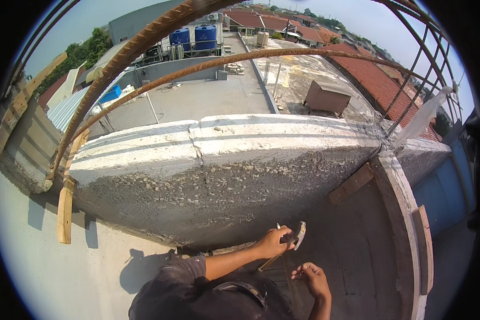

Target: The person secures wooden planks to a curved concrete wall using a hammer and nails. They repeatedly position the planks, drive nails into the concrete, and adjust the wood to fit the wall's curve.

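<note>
My left hand (272, 244) is closed round a hammer (301, 235), gripping it close to its metal head. Below the fist, part of a light wooden handle (270, 263) shows. A small white-tipped stick (278, 226) pokes up from the same hand; its kind is unclear. Lower and to the right, my right hand (313, 277) is held with fingers bent and tips drawn together. Anything between those fingertips is too small to make out. Both hands are in front of a low rough wall (197, 192) with a pale top, above dark grey ground.
Rusty steel bars (218, 63) arch overhead across the view. Wooden strips stand at the left (65, 210) and along a post at the right (423, 250). Beyond the wall lie a flat roof (197, 98), blue water tanks (205, 37) and red tiled roofs (373, 80).
</note>
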A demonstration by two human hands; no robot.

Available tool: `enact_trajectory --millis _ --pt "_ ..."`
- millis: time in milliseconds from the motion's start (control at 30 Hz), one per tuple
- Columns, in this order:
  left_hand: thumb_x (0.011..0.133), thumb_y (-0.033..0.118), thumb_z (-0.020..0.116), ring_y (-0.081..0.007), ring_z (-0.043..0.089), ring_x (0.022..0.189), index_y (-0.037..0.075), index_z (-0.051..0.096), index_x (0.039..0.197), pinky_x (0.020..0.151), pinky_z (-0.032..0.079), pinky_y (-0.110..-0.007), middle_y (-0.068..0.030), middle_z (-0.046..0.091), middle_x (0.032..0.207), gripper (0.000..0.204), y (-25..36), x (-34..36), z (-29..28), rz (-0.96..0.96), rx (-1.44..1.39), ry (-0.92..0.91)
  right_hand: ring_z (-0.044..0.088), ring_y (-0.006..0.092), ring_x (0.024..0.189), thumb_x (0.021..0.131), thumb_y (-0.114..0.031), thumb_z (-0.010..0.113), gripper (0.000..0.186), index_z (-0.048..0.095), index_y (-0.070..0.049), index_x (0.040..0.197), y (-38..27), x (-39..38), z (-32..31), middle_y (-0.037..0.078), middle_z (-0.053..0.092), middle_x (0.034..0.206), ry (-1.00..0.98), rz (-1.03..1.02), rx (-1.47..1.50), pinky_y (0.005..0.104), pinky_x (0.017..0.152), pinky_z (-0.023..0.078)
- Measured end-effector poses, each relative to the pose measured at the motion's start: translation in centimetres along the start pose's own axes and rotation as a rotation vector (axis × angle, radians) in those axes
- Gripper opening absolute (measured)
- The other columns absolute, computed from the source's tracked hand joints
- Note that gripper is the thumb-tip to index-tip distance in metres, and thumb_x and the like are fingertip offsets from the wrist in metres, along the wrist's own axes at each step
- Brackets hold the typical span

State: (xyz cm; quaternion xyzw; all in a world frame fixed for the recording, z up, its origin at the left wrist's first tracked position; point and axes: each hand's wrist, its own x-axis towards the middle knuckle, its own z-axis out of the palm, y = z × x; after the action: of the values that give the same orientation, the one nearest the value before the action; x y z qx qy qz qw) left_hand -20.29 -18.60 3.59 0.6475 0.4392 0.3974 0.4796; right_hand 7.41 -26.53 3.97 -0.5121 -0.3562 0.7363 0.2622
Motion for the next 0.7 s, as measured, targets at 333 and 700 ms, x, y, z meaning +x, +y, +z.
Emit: enact_trajectory --millis 333,700 --pt "0.091 0.011 0.08 -0.0211 0.073 0.093 -0.001 0.066 0.112 0.084 0.056 -0.037 -0.0099 0.072 0.1 0.028 -1.6 -1.4 -0.4 -0.033 0.023 0.022 0.075 0.0254 0.105 0.089 -0.01 0.076 0.033 0.073 -0.004 0.121 36.8 2.2 -0.5 0.015 0.077 0.114 0.593 0.581 -0.352 0.0431 0.096 0.058" --pt "0.094 0.007 0.072 -0.0147 0.071 0.09 -0.001 0.069 0.118 0.09 0.058 -0.034 -0.0063 0.075 0.102 0.025 -1.8 2.2 5.7 -0.152 0.074 -0.504 0.075 0.0286 0.108 0.085 -0.012 0.079 0.036 0.075 -0.005 0.12 41.7 6.5 8.8 0.016 0.077 0.117 0.729 0.766 -0.187 0.044 0.096 0.059"
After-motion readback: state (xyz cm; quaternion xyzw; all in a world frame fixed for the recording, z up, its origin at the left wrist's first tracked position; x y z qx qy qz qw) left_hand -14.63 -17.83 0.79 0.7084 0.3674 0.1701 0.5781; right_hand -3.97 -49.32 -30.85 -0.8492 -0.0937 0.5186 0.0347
